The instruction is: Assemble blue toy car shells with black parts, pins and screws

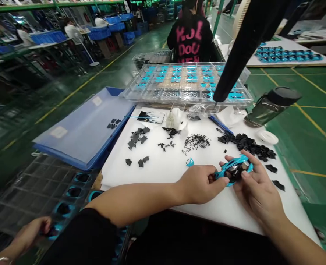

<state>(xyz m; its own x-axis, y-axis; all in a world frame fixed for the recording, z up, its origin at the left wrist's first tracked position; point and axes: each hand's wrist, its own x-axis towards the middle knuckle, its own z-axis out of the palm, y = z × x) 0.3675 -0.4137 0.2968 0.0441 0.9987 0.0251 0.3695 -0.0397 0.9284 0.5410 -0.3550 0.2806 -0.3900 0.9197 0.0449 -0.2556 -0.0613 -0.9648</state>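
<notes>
A glossy blue plastic shell with dark parts inside [236, 170] is held just above the white tabletop, tilted. My left hand [200, 182] pinches its left end between thumb and curled fingers. Around its right side wrap the fingers and thumb of my right hand [258, 184]. My fingers hide part of the shell. A small blue piece [190, 162] lies on the table just beyond my left wrist. Past my right hand is a heap of black plastic pieces [245, 144], with a few loose ones nearer me. Tiny black pins or screws [197, 141] are spread in the middle.
A clear compartment tray [179, 94] of blue parts spans the table's back. The blue bin [80, 125] stands left, a dark bottle [272, 106] right. A black post [231, 62] slants down overhead. Another person's hand [32, 232] touches a blue part at lower left.
</notes>
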